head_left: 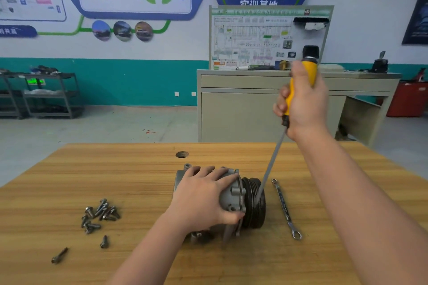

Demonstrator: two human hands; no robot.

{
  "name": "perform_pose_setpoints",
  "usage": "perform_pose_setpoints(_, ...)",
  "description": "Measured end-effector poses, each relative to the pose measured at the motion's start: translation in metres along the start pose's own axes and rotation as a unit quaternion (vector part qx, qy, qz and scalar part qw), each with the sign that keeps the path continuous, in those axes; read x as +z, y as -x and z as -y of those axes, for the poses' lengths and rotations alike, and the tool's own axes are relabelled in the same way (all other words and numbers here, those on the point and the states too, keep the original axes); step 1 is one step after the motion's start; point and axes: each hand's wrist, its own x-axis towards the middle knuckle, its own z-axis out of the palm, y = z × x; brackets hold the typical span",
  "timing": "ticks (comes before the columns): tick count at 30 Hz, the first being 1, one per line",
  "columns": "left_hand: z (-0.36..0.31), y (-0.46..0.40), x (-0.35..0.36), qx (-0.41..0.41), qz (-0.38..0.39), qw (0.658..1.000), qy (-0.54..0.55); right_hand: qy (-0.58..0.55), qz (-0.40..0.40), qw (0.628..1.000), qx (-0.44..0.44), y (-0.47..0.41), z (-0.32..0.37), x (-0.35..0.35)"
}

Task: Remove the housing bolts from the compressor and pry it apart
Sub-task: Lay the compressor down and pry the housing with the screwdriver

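- Head view: compressor (231,196) lies on its side near the middle of the desk (139,169), pulley (254,203) end to the right.
- Left hand (203,199) presses on the housing from above; fingers (222,174) are spread over the body, thumb curled at the near side by the flange.
- Right hand (301,104) grips the yellow handle of the screwdriver (271,169), fingers wrapped tight round it. Shaft slants down-left; tip sits at the pulley, near the seam w/ the housing. Exact contact I cannot tell.
- Bolts (99,213) lie in a heap on the left of the desk, two more apart nearer the edge, so bolt removal looks done and prying is the step now.
- To do it well, I think: put the tip fully in the seam, not on pulley grooves; lever w/ small moves; go round several points so the halves part evenly.
- Keep left fingers away from the tip path, it may slip.
- Wrench (286,208) lies just right of the pulley, not touched.
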Motion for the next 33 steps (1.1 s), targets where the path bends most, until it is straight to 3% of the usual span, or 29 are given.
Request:
perform_pose_setpoints(15,-0.001,0.000,0.004,-0.015,-0.003,1.000,-0.027,0.158,0.033,0.983,-0.086,0.023,-0.039,0.040)
perform_pose_setpoints(21,-0.004,0.000,0.002,-0.030,-0.017,0.999,-0.038,0.218,0.091,0.959,-0.154,0.041,-0.049,0.074)
perform_pose_setpoints(25,-0.004,0.001,0.001,-0.028,-0.021,0.999,-0.039,0.252,0.149,0.944,-0.154,0.051,-0.061,0.093)
perform_pose_setpoints(29,-0.004,0.002,0.000,-0.031,-0.020,0.998,-0.043,0.257,0.203,0.933,-0.149,0.058,-0.060,0.100)
perform_pose_setpoints(33,-0.004,0.002,0.001,-0.036,-0.021,0.998,-0.038,0.203,0.187,0.952,-0.131,0.040,-0.032,0.098)
